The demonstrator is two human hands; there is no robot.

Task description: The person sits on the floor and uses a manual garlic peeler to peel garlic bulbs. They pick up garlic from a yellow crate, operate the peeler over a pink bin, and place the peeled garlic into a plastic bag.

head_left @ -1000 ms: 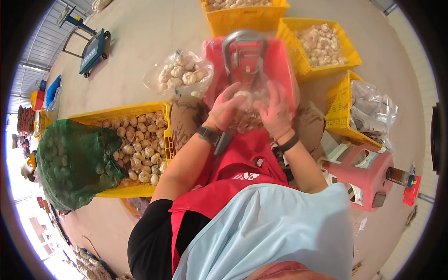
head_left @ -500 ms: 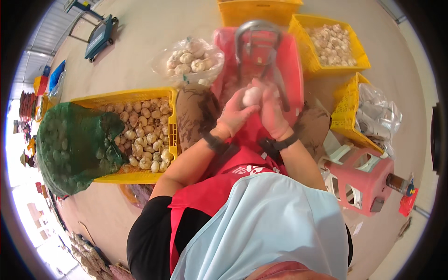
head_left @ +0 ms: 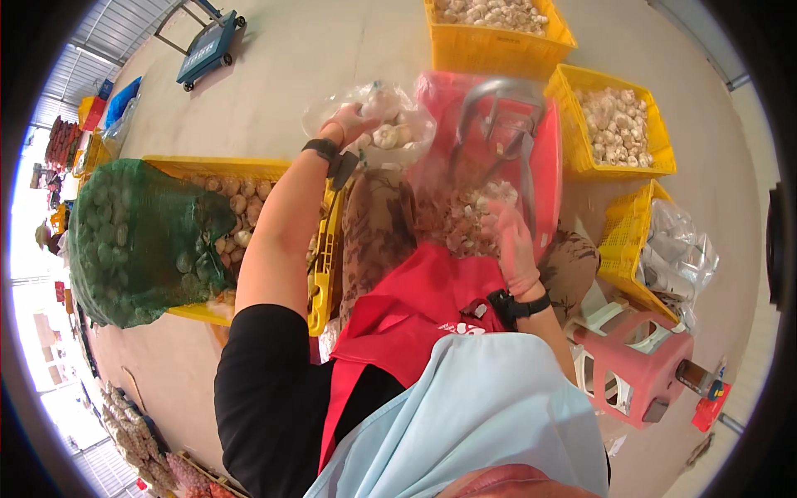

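Note:
My left hand (head_left: 355, 124) is over a clear plastic bag (head_left: 322, 110) of garlic, left of the pink tub. Its fingers are closed on a pale garlic bulb (head_left: 382, 101), which is slightly blurred. Other bulbs (head_left: 390, 135) lie in the bag beneath. My right hand (head_left: 515, 245) is low over the near part of the pink tub (head_left: 548, 166), its fingertips among loose garlic skins (head_left: 455, 220). Motion smears those fingers, and whether they hold anything is unclear. A curved grey metal tube frame (head_left: 498, 87) stands in the tub.
To the left, a yellow crate (head_left: 328, 282) holds garlic bulbs, with a green net sack (head_left: 124, 241) across it. Yellow crates of garlic (head_left: 498, 51) (head_left: 610, 170) stand beyond and right of the tub. A pink stool (head_left: 635, 365) lies at right. A blue platform scale (head_left: 207, 51) stands far left.
My hands have parted. The left one has carried the garlic bulb from over the tub to the bag at left; the right has dropped to the skins in the tub. The view has shifted.

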